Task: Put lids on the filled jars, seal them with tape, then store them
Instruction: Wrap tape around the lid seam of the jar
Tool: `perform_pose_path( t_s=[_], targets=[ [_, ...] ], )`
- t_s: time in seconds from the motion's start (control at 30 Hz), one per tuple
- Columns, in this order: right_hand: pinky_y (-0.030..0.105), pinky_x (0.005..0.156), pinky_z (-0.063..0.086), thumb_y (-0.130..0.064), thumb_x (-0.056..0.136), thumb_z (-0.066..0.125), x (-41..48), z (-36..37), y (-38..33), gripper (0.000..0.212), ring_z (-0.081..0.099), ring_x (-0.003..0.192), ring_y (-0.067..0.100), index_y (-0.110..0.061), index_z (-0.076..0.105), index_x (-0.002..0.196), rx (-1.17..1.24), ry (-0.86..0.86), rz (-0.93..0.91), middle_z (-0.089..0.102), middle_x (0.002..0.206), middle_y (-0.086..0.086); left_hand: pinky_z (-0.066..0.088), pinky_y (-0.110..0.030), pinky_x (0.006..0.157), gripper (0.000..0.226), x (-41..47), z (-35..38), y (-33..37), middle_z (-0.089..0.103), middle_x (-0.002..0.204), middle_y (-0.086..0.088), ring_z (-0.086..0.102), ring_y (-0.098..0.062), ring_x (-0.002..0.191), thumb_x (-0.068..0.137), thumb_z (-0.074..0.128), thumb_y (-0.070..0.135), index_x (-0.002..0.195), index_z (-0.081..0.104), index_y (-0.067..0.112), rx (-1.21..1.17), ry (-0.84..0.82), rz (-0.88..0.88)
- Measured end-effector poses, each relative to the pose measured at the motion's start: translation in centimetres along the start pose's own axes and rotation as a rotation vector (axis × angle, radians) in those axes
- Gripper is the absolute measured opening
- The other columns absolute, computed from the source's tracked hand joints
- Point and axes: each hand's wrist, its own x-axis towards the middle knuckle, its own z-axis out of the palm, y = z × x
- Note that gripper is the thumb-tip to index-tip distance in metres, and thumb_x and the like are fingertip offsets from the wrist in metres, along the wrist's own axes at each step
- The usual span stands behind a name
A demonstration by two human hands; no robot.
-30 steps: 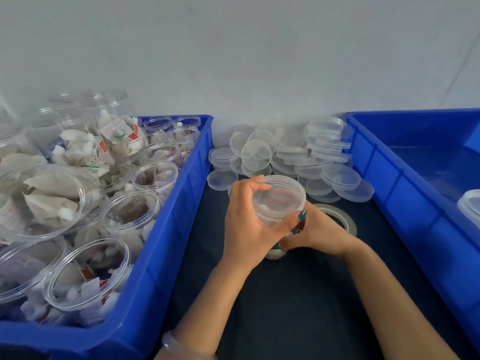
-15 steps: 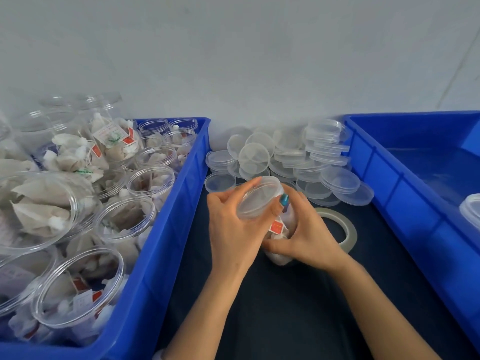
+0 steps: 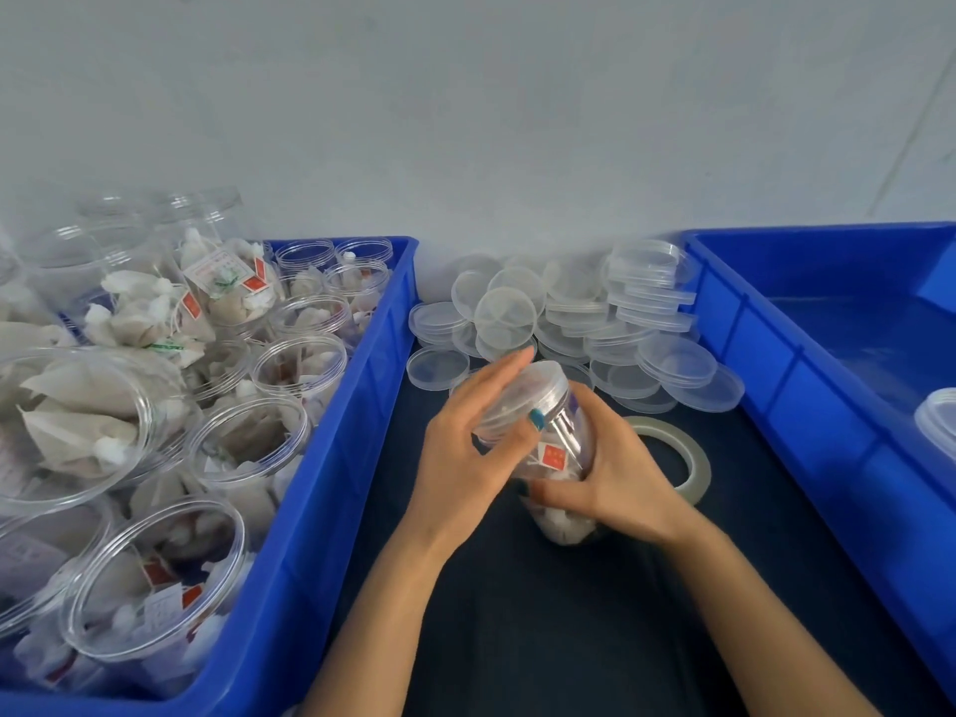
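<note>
Hands meet over the middle of the dark desk (image 3: 543, 639), both closed around one clear plastic jar (image 3: 556, 455). The left hand (image 3: 465, 458) cups the lid (image 3: 522, 401) that sits on the jar's mouth, fingers curved over the far side and the thumb, with a teal nail, pressed on the near rim. The right hand (image 3: 615, 478) grips the jar's body from the right, its thumb lying across the lower front. The jar leans with its lidded top tipped away and to the left. It is packed with pale tea bags, and a small red tag shows through the wall. Whether its base touches the desk cannot be told.

Just beside the right hand, flat on the desk, lies a roll of clear tape (image 3: 688, 458); the hand hides part of the ring. Behind the jar, against the pale wall (image 3: 465, 121), a heap of loose clear lids (image 3: 595, 313) is piled, some stacked, some leaning on edge, some flat on the desk.

Left of the hands stands a blue bin (image 3: 331, 458) crowded with open jars (image 3: 248, 442), all filled with the same tea bags and uncapped, several tilted toward the camera. More clear jars rise behind the bin's far left corner. On the right stands a second blue bin (image 3: 776, 364), and the rim of a clear lidded container (image 3: 939, 421) shows in it at the picture's right edge. Both forearms are bare.
</note>
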Motion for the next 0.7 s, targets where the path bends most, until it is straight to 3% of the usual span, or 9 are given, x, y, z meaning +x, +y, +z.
perform_pose_path(
  t_s=[0.07,0.17,0.27,0.37,0.43,0.53,0.6,0.7],
  targets=[
    [0.050,0.089,0.054,-0.045,0.053,0.083,0.0,-0.3,0.0,0.084,0.068,0.099,0.015,-0.035,0.051,0.131,0.018,-0.005,0.018,0.068,0.110,-0.006,0.044,-0.040,0.112,0.051,0.1,-0.2,-0.1,0.052,0.148,0.018,0.041,-0.001,0.141,0.088,0.063,0.052,0.137,0.059,0.040,-0.007,-0.049,-0.007],
    [0.036,0.081,0.055,-0.057,0.054,0.076,-0.2,0.3,-0.2,0.090,0.062,0.102,0.003,-0.042,0.043,0.136,-0.222,0.132,-0.006,0.059,0.120,-0.019,0.043,-0.034,0.113,0.045,0.1,0.1,-0.3,0.047,0.151,0.020,0.034,0.011,0.140,0.089,0.063,0.057,0.134,0.058,0.052,0.028,-0.020,-0.044],
    [0.026,0.062,0.046,-0.065,0.059,0.067,-0.5,2.0,-0.8,0.095,0.061,0.094,0.005,-0.035,0.038,0.144,-0.556,0.309,-0.053,0.051,0.123,-0.017,0.047,-0.032,0.108,0.048,0.0,1.0,-0.4,0.052,0.142,0.022,0.044,0.008,0.133,0.086,0.060,0.065,0.133,0.055,0.058,0.104,0.093,-0.058],
    [0.025,0.057,0.042,-0.070,0.062,0.065,-0.5,2.9,-1.2,0.096,0.062,0.090,0.008,-0.029,0.040,0.145,-0.635,0.368,-0.071,0.051,0.123,-0.012,0.048,-0.024,0.100,0.055,0.1,1.2,0.0,0.056,0.134,0.025,0.051,0.008,0.125,0.077,0.059,0.078,0.129,0.058,0.058,0.071,0.153,-0.078],
    [0.025,0.059,0.045,-0.070,0.061,0.067,-0.6,2.9,-1.3,0.097,0.062,0.091,0.007,-0.029,0.039,0.144,-0.635,0.321,-0.072,0.051,0.125,-0.013,0.052,-0.028,0.098,0.059,0.1,1.0,0.3,0.062,0.131,0.017,0.059,0.000,0.121,0.072,0.069,0.075,0.126,0.064,0.050,-0.025,0.169,-0.101],
    [0.032,0.074,0.053,-0.066,0.053,0.067,-0.6,2.4,-1.5,0.093,0.063,0.095,0.004,-0.034,0.043,0.137,-0.352,0.214,-0.004,0.057,0.119,-0.019,0.058,-0.041,0.094,0.052,0.2,0.7,0.8,0.069,0.125,0.007,0.066,-0.011,0.115,0.070,0.080,0.057,0.117,0.074,0.037,-0.165,0.179,-0.121],
    [0.037,0.080,0.054,-0.053,0.050,0.076,-0.4,1.8,-1.5,0.083,0.066,0.092,0.007,-0.032,0.050,0.126,-0.053,0.088,0.047,0.067,0.105,-0.013,0.059,-0.036,0.090,0.048,0.3,0.0,1.1,0.071,0.123,0.006,0.068,-0.014,0.114,0.071,0.082,0.056,0.113,0.076,0.035,-0.221,0.119,-0.104],
    [0.030,0.078,0.052,-0.036,0.060,0.076,0.0,0.0,-1.1,0.068,0.067,0.089,0.013,-0.015,0.057,0.122,0.427,-0.237,0.079,0.071,0.099,-0.003,0.057,-0.029,0.084,0.064,0.2,-1.0,1.4,0.070,0.125,0.001,0.068,-0.020,0.115,0.065,0.079,0.068,0.117,0.072,0.032,-0.327,-0.011,-0.082]
  ],
)
